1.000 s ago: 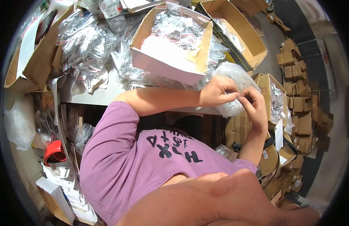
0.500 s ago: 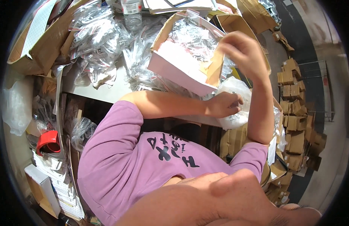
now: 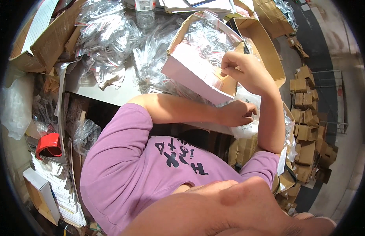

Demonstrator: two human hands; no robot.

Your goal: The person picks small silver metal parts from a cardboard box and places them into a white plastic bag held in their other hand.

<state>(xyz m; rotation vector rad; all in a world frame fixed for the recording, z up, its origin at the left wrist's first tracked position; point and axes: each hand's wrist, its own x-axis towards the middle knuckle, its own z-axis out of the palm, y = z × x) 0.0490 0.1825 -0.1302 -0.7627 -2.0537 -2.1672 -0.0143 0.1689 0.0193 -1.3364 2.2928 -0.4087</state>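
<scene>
**Bench inventory: clear bag held at table edge, box of packets beside**

Item 1: clear crinkled plastic bag (image 3: 245, 118), w/ small dark print. Sits at near edge of white tabletop (image 3: 115, 88), just below the tilted box, partly hanging over the edge. Held by left hand (image 3: 237, 113); fingers curled shut on the bag's upper part, thumb side toward the box.

Item 2: right hand (image 3: 241, 70). Raised above the bag, at the near-right corner of the box. Fingers bunched, tips pinched together; whether anything is between them, can't tell. Forearm runs down past the bag on its right side.

Item 3: open white-sided cardboard box (image 3: 194, 72), tilted, brown flaps up. Filled w/ small clear packets (image 3: 210, 39). Touches the bag at its lower corner.

Item 4: second open brown cardboard box (image 3: 265, 43), just right of item 3, contents not clear.

Item 5: heap of loose clear plastic bags (image 3: 107, 35), left of item 3, covers most of tabletop.

Item 6: clear plastic bottle (image 3: 145, 13), upright, far edge, behind the heap.

Item 7: large brown carton (image 3: 37, 43), far left, on its side.

Item 8: stacks of small brown cartons (image 3: 308, 129) on floor, right.

Item 9: red tape dispenser (image 3: 48, 143), low left, under the table level.
</scene>
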